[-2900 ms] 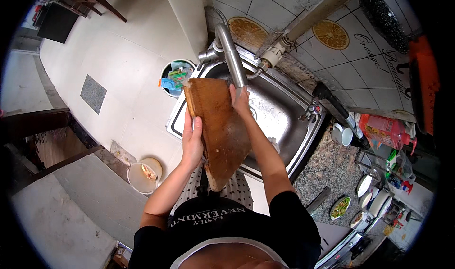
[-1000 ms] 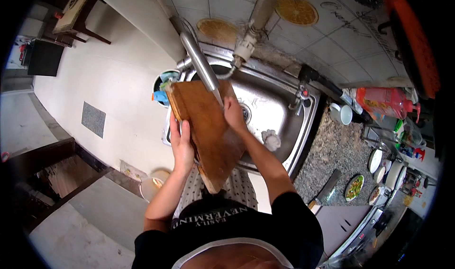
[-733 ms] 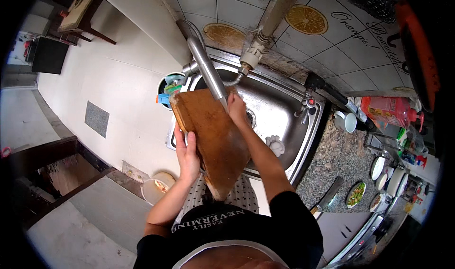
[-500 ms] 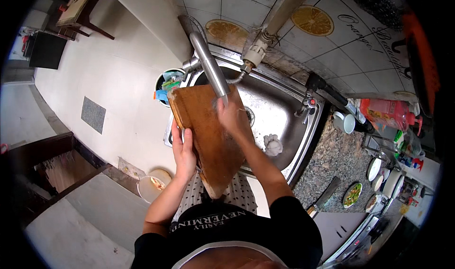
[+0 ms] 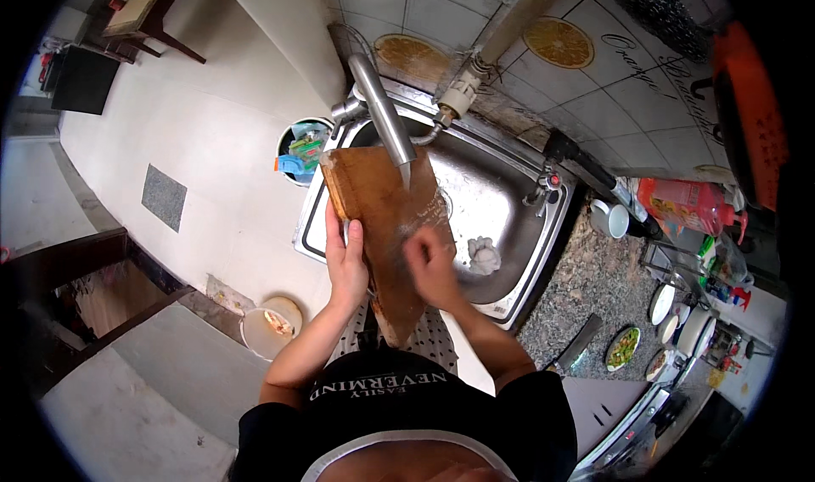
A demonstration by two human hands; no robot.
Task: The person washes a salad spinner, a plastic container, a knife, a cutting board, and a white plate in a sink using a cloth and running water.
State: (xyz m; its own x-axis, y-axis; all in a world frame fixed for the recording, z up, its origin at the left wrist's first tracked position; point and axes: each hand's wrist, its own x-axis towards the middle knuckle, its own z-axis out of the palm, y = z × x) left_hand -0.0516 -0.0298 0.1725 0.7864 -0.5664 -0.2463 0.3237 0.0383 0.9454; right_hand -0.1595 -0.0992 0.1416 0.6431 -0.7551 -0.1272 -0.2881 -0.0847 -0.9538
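Note:
A thick wooden cutting board [image 5: 373,227] is held tilted over the near left part of the steel sink [image 5: 501,219]. My left hand [image 5: 346,261] grips its left edge, thumb on the upper face and the fingers partly hidden behind. Water runs from the grey faucet [image 5: 382,108] onto the board's far part. My right hand [image 5: 433,265] is curled over the board's right side, fingers bent toward the wet surface; whatever they hold, if anything, is hidden. A crumpled pale cloth-like lump [image 5: 485,257] lies in the sink basin, right of the board.
On the granite counter [image 5: 556,291] at right are a cleaver [image 5: 579,343], a plate of green food [image 5: 623,349], a white mug [image 5: 609,219] and a pink pump bottle [image 5: 689,206]. A filled bin [image 5: 303,151] stands left of the sink, a pale bucket [image 5: 272,327] nearer me.
My right hand has slid from under the faucet toward me, down the board. The board has shifted slightly right, my left hand still on its edge.

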